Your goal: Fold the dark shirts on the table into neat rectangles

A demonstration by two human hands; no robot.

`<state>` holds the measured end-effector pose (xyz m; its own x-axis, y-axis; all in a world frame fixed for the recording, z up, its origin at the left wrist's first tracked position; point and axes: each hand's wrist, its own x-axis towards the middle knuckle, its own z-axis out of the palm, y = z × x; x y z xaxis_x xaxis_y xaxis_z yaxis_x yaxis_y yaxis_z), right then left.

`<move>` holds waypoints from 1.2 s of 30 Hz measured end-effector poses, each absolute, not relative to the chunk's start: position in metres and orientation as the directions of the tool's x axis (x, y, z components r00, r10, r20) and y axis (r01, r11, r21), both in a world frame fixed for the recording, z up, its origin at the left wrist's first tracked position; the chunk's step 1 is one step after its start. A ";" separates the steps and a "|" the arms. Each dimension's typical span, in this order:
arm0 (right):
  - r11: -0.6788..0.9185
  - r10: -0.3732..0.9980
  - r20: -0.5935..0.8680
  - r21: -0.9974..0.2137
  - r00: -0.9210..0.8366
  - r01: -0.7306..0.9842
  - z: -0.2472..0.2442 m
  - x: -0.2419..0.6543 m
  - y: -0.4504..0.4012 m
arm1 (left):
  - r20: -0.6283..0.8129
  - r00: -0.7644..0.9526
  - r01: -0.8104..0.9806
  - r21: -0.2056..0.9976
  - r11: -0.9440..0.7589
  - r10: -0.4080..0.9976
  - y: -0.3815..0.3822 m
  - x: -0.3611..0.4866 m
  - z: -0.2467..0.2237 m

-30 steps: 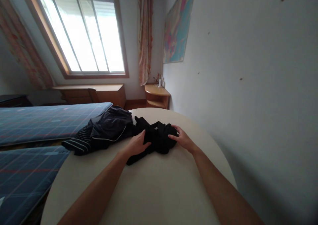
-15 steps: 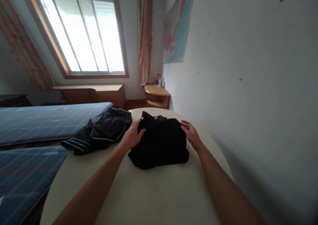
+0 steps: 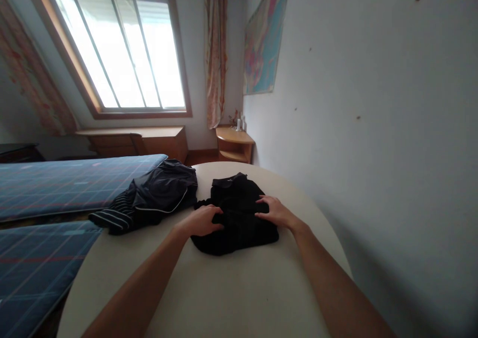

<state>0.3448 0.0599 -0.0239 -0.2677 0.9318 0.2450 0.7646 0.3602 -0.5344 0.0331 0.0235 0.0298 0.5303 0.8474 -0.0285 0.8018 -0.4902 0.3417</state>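
Observation:
A black shirt (image 3: 239, 228) lies folded into a compact bundle on the round cream table (image 3: 224, 298), its collar pointing toward the far side. On its left part rests my left hand (image 3: 201, 220), thumb and fingers apart. My right hand (image 3: 278, 212) touches the right part of the shirt, its fingers also spread from the thumb. Neither hand visibly pinches the cloth. Left of the shirt, a dark grey garment (image 3: 160, 186) with white piping and a striped part lies in a loose heap at the table's edge.
Blue plaid mattresses (image 3: 56, 183) adjoin the table on the left. A white wall (image 3: 392, 178) runs close along the right. Beyond the table are a wooden corner shelf (image 3: 235, 135) with small items and a desk (image 3: 164, 131) under the window (image 3: 123, 49).
Both hands have come inward and nearer to me, from the shirt's sides onto its surface. The right side of the shirt has drawn in, and its collar looks flatter and shifted.

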 end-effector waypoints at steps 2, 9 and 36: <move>0.371 0.927 0.260 -0.542 -0.269 0.754 -0.024 0.347 0.063 | -0.033 0.466 0.854 0.278 -0.440 0.884 0.024 0.030 0.034; 0.168 0.881 0.431 -0.668 0.194 0.725 -0.024 0.366 0.076 | 0.364 0.095 0.971 0.169 -0.167 0.926 0.030 0.018 0.046; 0.399 0.915 0.296 -0.576 -0.274 0.713 -0.021 0.357 0.060 | 0.229 0.405 0.795 0.391 -0.464 0.885 0.019 0.051 0.040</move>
<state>0.3568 0.0598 -0.0214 -0.2735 0.9153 0.2956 0.7130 0.3992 -0.5764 0.0514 0.0185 0.0395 0.4047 0.8853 0.2290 0.7946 -0.4644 0.3911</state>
